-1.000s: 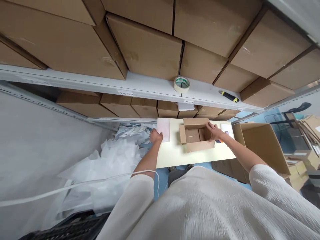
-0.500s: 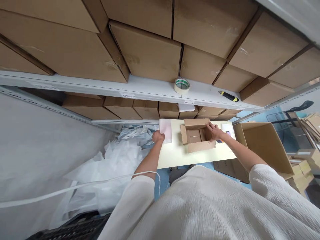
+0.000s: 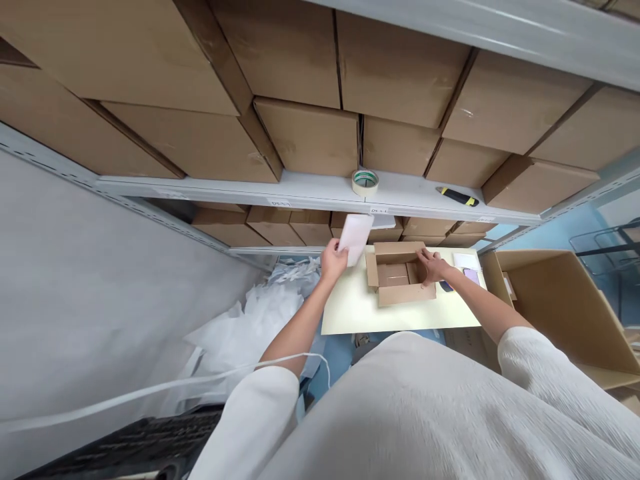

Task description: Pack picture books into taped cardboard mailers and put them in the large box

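Observation:
My left hand (image 3: 333, 260) pinches a flat, pale pinkish-white sheet or packet (image 3: 357, 237) by its lower left edge, holding it up above the table. Just right of it, an open cardboard box (image 3: 406, 296) stands on the pale yellow tabletop (image 3: 350, 313) with its flaps folded outward. At the box's right end, my right hand (image 3: 433, 265) grips the side, fingers at the far corner and thumb toward the near one. That hand hides the right flap. Inside the box I see only brown cardboard.
A tape roll (image 3: 365, 183) and a yellow-black utility knife (image 3: 457, 196) lie on the shelf (image 3: 310, 187), below stacked cartons (image 3: 310, 137). White sheeting (image 3: 240, 320) heaps at left. A large open carton (image 3: 565, 307) stands right. A white cord (image 3: 200, 380) crosses my left arm.
My left hand has lifted the pale sheet off the table's left end and brought it up and right, toward the box. My right hand stays on the box. The view has shifted a little.

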Demonstrator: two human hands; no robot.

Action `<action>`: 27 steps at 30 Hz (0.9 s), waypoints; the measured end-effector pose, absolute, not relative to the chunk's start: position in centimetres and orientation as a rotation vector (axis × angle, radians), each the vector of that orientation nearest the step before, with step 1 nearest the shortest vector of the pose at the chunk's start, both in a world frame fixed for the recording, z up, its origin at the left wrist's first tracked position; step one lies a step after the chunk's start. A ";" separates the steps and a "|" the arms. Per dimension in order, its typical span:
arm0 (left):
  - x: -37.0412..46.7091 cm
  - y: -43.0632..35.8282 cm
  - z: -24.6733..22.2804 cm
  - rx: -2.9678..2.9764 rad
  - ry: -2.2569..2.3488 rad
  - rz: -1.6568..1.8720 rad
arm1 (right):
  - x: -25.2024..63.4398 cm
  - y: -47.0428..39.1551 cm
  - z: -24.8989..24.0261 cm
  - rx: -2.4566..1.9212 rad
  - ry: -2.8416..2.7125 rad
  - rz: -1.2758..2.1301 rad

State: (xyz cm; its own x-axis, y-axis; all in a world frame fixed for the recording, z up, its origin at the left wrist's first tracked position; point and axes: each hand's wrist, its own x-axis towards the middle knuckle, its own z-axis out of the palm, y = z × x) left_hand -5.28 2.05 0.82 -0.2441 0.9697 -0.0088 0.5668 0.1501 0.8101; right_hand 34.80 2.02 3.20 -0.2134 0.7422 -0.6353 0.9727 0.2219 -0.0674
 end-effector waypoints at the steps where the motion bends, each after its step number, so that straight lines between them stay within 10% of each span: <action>1: -4.3 1.9 2.1 1.555 1.877 0.953 | 34.9 2.0 3.0 1.575 2.042 -0.637; 16: 10.6 4.1 8.0 2.155 1.502 0.758 | 37.3 0.9 1.7 1.593 2.300 -0.675; 27: 9.9 2.8 2.9 2.176 1.532 0.234 | 38.8 0.1 0.8 1.669 2.391 -0.834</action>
